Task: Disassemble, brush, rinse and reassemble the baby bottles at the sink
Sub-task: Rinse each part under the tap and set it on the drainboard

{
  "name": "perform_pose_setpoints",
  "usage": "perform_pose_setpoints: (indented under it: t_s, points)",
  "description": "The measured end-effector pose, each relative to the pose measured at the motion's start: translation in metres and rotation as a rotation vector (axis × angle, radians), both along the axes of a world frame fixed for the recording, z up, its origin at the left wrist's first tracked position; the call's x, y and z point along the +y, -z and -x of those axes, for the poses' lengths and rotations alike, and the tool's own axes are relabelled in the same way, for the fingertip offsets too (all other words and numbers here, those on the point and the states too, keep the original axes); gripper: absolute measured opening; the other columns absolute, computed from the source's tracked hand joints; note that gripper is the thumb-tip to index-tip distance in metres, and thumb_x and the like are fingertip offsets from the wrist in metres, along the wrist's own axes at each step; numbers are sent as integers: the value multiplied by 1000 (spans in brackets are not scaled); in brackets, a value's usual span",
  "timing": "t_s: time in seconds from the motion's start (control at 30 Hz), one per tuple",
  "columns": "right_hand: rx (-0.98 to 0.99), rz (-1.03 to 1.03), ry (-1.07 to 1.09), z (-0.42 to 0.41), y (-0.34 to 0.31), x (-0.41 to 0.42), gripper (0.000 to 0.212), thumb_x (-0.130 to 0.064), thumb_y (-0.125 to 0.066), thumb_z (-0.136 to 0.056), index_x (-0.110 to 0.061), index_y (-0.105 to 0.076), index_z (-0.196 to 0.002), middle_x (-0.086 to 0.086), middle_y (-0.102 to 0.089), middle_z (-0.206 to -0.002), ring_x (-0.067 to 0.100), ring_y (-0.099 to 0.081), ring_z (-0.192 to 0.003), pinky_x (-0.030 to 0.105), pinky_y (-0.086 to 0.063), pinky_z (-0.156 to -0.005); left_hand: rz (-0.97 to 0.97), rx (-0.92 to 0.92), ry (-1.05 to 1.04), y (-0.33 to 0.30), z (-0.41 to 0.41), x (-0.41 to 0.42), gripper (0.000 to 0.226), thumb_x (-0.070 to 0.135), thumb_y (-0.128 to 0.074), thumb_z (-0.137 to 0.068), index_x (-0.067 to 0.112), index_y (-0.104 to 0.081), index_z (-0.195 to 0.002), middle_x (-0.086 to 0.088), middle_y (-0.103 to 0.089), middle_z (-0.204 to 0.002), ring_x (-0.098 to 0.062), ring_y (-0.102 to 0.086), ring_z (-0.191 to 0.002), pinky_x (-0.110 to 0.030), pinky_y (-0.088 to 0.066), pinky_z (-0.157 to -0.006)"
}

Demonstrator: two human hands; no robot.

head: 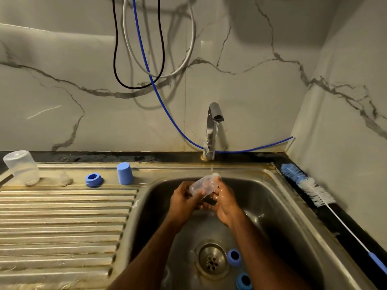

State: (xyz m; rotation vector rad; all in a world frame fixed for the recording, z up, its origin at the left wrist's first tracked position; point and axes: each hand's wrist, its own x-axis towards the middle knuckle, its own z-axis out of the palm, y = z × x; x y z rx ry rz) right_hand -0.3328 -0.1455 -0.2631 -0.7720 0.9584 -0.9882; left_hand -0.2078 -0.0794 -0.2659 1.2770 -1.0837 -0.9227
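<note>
Both hands hold a clear baby bottle under the running tap, over the sink.

On the drainboard (62, 206) stand a clear cap (22, 167), a blue ring (93, 180) and a blue cap (124, 173); a bottle brush (307, 185) lies on the dark table at right, and two more blue rings (234, 257) (244, 281) sit beside the drain in the sink (289, 216). The tap (212, 130) runs onto the tilted bottle (202, 185), gripped by the curled fingers of the left hand (183, 203) and right hand (225, 203).
</note>
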Motion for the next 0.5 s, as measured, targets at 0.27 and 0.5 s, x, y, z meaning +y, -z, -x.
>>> perform_pose_setpoints:
  t_s: [0.27,0.5]
  points:
    - [-101,-47,47,-14,-4,5,54,-52,-45,-98,-12,-59,-131,20,-67,-123,37,-62,-114,48,-53,-89,238,-564,-211,13,4,-11,61,8,-82,-76,39,-46,-114,10,-49,-121,-3,-53,-105,-14,-49,-80]
    - [34,1,39,-9,-3,-6,54,-61,-57,-90,-18,-63,-122,17,-71,-114,37,-69,-104,56,-57,-91,-31,20,80,9,-3,-1,49,49,-69,-89,22,-51,-125,-9,-71,-108,-21,-73,-90,-30,-58,-70]
